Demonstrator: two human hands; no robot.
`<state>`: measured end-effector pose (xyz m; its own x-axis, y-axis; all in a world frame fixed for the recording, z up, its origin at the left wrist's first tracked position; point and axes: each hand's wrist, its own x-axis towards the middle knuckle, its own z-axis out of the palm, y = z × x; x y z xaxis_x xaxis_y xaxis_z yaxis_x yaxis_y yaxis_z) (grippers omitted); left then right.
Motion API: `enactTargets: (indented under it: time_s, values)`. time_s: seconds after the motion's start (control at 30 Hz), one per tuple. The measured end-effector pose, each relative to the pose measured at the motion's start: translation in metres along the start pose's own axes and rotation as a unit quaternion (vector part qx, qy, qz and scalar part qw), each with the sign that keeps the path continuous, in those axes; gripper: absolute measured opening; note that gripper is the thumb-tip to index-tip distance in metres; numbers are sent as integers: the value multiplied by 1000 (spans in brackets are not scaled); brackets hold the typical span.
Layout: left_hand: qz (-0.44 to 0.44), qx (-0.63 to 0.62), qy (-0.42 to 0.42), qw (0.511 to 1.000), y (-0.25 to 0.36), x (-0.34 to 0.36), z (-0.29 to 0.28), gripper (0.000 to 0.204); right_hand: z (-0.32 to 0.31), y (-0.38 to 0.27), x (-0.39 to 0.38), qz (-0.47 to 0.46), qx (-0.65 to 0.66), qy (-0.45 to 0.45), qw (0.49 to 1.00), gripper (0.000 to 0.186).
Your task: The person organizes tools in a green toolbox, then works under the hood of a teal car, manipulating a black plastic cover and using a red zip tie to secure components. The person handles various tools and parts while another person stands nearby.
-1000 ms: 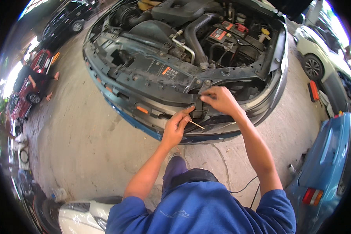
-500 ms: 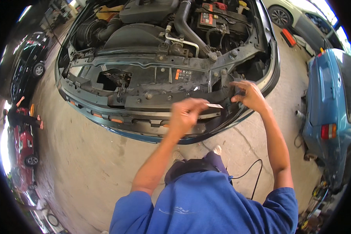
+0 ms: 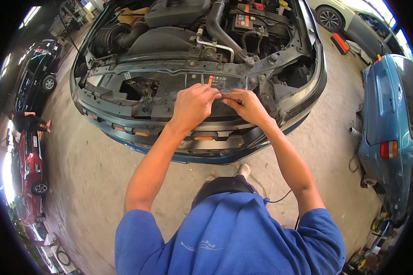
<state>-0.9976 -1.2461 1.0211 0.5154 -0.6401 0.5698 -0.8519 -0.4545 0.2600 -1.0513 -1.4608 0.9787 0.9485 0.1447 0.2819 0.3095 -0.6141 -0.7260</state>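
Both my hands meet over the front panel (image 3: 170,87) of a car with its engine bay uncovered. My left hand (image 3: 192,105) is closed, thumb and fingers pinched together, the back of the hand toward me. Facing it, my right hand (image 3: 248,106) is also closed in a pinch, its fingertips almost touching the left ones. Whatever sits between the fingertips is too small and covered to name. A label with an orange strip (image 3: 210,80) shows on the panel just beyond my fingers. The bumper (image 3: 202,149) curves below my wrists.
Beyond the panel lie the engine cover (image 3: 176,14), a battery (image 3: 257,23) and a thick hose (image 3: 222,32). A blue vehicle (image 3: 383,105) stands at right, dark (image 3: 36,78) and red cars (image 3: 28,160) at left. Another person (image 3: 27,121) is near the red car. A cable (image 3: 280,198) trails beside me.
My left hand has moved up and left, my right hand left, and their fingertips have come together. The pale flat strip seen in my left hand earlier can no longer be made out.
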Motion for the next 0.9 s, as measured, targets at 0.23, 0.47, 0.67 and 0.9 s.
enactTargets:
  time_s: [0.23, 0.47, 0.67, 0.9]
  values:
    - [-22, 26, 2, 999, 0, 4, 6, 5, -2, 15, 16, -63, 56, -31, 996, 20]
    - [-52, 180, -117, 975, 16, 23, 6, 2, -6, 30, 28, -101, 63, -67, 991, 23]
    - [167, 100, -108, 975, 3, 22, 1, 20, -12, 39, 37, -86, 81, -133, 984, 23]
    - [-135, -74, 214, 965, 48, -10, 54, 22, -12, 42, 41, -121, 108, -127, 979, 24]
